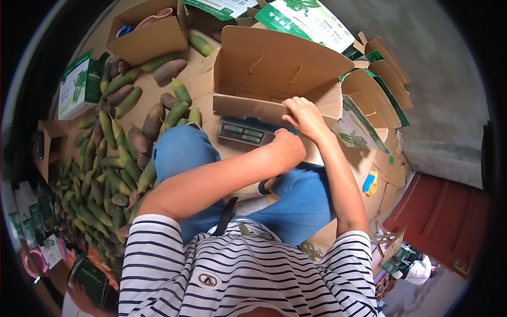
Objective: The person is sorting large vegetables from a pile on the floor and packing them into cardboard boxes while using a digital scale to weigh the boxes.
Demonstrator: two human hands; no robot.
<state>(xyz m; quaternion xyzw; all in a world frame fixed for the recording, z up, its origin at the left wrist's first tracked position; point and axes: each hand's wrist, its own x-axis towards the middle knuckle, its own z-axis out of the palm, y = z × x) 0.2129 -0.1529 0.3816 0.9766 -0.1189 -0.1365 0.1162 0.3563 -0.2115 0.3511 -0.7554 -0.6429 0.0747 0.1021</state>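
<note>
**A:** Head view, nearest first: what is closest to the camera?

**B:** A striped shirt [243, 274] and blue trousers [296, 201]; both forearms rise from the lower edge and meet over the knees.

**A:** And the hands?

**B:** The right hand [306, 117] lies on the near flap of the open cardboard box [280, 68], fingers curled over its edge, gripping it; the left hand [288, 145] sits just below, touching the right wrist, closed into a loose fist; what it holds, if anything, I cannot tell.

**A:** So where does the box lie?

**B:** Directly ahead of both hands, standing over a digital scale [245, 132]; only the scale's front panel shows, the rest hidden beneath the box.

**A:** Further out?

**B:** To the left a heap of green and brown shoots [113, 158] spreads across the floor; beyond, a smaller open carton [150, 37]; to the right, stacked flattened cartons [377, 79], bent by the lens; box interior mostly in shadow.
</note>
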